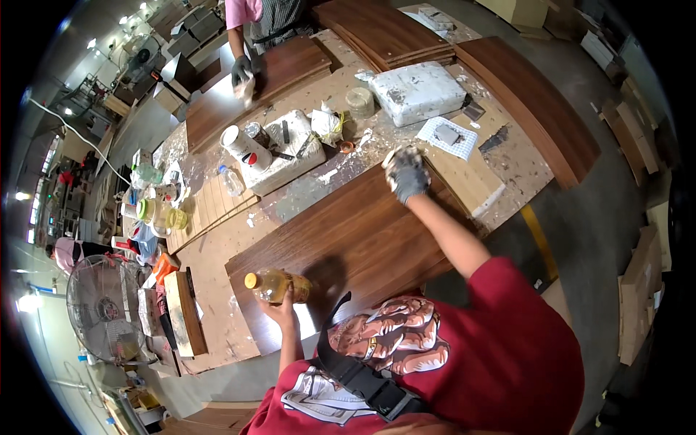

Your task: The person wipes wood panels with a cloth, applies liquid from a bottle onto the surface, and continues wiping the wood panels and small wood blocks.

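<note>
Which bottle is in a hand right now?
The yellow-capped amber bottle: the bare left hand grips it over the brown board. The blue-capped clear bottle and green-lidded container are away from both hands.

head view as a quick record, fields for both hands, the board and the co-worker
left hand: bare, holding a yellow-capped bottle
right hand: gloved, at the far end of the board; grip unclear
board: brown wood-grain, flat on the workbench
co-worker's hand: gloved, with a pale crumpled thing, over another brown panel
</note>
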`<state>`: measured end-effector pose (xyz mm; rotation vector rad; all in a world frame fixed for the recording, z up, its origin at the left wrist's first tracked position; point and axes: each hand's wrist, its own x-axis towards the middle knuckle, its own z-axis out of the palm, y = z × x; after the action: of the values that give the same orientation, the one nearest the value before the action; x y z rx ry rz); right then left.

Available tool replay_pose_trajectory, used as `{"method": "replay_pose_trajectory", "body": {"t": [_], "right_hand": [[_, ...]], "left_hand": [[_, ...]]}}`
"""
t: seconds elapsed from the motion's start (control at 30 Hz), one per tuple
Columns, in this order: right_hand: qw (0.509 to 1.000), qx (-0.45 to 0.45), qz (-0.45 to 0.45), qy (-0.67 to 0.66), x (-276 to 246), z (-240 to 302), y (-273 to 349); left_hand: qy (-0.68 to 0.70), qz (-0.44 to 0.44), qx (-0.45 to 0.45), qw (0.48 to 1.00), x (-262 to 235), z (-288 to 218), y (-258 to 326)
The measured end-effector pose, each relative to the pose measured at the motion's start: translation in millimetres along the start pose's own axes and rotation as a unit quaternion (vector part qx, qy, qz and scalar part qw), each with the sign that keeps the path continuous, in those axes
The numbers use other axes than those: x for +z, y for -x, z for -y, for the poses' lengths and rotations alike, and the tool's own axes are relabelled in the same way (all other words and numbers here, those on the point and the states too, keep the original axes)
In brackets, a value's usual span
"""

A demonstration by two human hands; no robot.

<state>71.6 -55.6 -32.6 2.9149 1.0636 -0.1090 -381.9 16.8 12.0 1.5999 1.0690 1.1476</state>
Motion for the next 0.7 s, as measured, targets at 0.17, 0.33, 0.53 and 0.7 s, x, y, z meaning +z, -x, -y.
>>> {"method": "replay_pose_trajectory", "body": {"t": [0.17, 0.33, 0.53, 0.7], "right_hand": [[0.953, -0.289, -0.096, -0.001, 11, 101, 150], [0.752, -0.543, 0.072, -0.366, -6, 68, 232], [0.992, -0.092, -0.027, -0.086, 15, -86, 175], [0.844, 0.084, -0.211, -0.486, -17, -215, 128]], "left_hand": [[-0.050, -0.001, -0.011, 0.999, 25, -5, 11], [0.016, 0.034, 0.012, 0.999, 36, -18, 9], [0.028, 0.012, -0.014, 0.999, 28, -27, 14], [-0.002, 0.021, -0.016, 1.000, 29, -28, 27]]}}
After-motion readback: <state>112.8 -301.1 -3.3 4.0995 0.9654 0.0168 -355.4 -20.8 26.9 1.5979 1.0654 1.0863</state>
